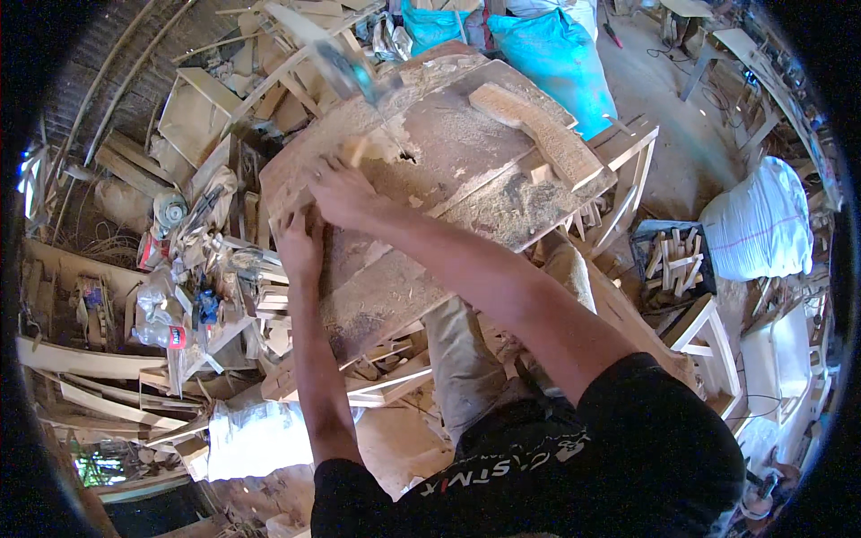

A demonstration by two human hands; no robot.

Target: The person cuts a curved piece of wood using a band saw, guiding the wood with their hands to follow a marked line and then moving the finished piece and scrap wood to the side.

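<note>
Both my hands are close together at the left side of a sawdust-covered wooden machine table (421, 193). My right hand (345, 193) lies on the tabletop with its fingers bent, around a small pale wood piece (357, 149) that is blurred and mostly hidden by the hand. Just nearer and to the left, my left hand (300, 238) is closed by the table's edge; what its fingers hold is hidden. Beyond my hands, a blurred pale upright machine part (323, 49) with a bluish-green lower end stands over the table. A dark hole shows in the tabletop.
A curved wood block (543, 134) lies on the table's right side. Blue sacks (547, 54) stand behind it. To the right are a crate of offcuts (673, 260) and a white sack (758, 224). Wood scraps and a plastic bottle (161, 335) crowd the left.
</note>
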